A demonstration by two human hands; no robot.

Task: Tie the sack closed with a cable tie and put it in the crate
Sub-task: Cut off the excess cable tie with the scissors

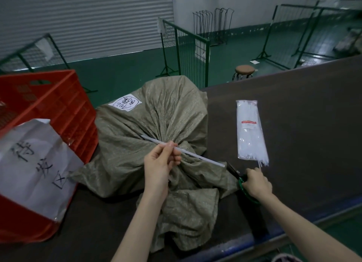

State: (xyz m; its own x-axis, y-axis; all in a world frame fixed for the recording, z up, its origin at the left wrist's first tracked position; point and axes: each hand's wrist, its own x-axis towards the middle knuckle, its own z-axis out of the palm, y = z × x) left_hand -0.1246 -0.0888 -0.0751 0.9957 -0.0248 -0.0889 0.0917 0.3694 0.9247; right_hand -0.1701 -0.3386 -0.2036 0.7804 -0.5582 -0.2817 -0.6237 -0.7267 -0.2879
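The sack (pixel 156 115) looks tied — left hand (pixel 158 164) pinches the cable tie (pixel 199 157), right hand (pixel 256 183) grips scissors (pixel 235 170) — trimming and the crate (pixel 58 105) remain.

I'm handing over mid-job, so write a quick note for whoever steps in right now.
Left hand pinches the long white plastic cable tie across the gathered neck of the grey-green woven sack.
Right hand grips green-handled scissors on the dark table.
Neck is bunched; whether the tie is locked is unclear.
Left: secure it, then put sack in red plastic crate.
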